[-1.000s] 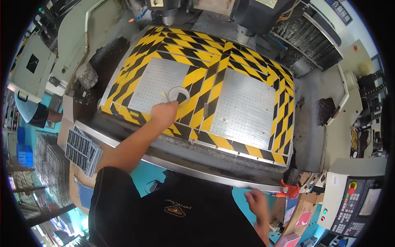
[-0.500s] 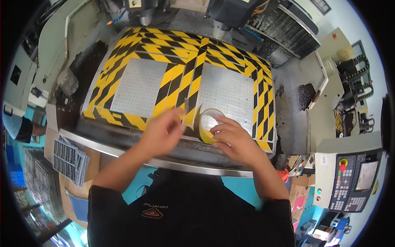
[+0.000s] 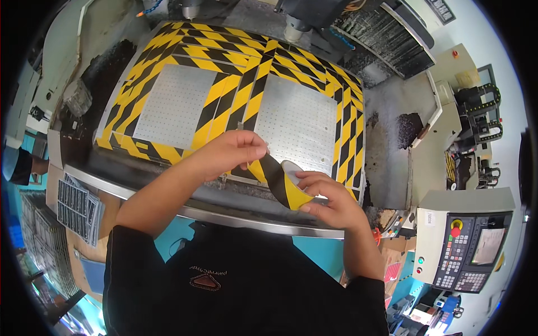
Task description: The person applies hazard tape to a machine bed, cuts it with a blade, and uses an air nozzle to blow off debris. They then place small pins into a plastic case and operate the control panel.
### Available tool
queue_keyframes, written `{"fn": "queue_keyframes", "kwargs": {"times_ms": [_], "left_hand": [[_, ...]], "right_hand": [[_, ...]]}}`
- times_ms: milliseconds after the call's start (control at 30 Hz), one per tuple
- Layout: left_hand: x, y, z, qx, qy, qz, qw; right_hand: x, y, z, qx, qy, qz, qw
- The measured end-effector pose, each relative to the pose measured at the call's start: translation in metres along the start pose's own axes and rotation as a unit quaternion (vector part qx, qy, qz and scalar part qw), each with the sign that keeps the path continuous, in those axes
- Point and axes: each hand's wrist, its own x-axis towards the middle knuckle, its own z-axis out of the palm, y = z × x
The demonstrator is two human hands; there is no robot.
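My right hand (image 3: 332,200) grips a roll of black-and-yellow striped tape (image 3: 298,196), its thumb outside and fingers reaching into the ring. A length of tape runs off the roll toward the left. Its free end is pinched between thumb and forefinger of my left hand (image 3: 238,154). Both hands are above the front edge of a machine bed (image 3: 207,123) covered in striped tape strips. Two bare perforated metal panels, one on the left (image 3: 175,103) and one on the right (image 3: 297,120), show between the strips.
Two spindles hang over the far side, at left (image 3: 191,11) and right (image 3: 292,28). A metal rail (image 3: 218,217) runs along the front. At the right stands a control panel (image 3: 468,249); stacked dark grid plates (image 3: 78,207) lie at the left.
My left hand has closed on the tape end, and a strip is now drawn out from the roll. The roll has tilted and come slightly nearer to me. The view has shifted a little.
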Motion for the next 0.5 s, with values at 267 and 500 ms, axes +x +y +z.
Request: {"fn": "queue_keyframes", "kwargs": {"times_ms": [267, 500], "left_hand": [[0.023, -0.013, 0.037, 0.045, 0.063, 0.071, 0.995], [0.055, 0.0, 0.082, 0.157, 0.201, 0.168, 0.952]], "right_hand": [[-0.014, 0.002, -0.032, -0.089, -0.026, 0.026, 0.995], [-0.017, -0.016, -0.077, -0.044, -0.063, 0.117, 0.99]]}}
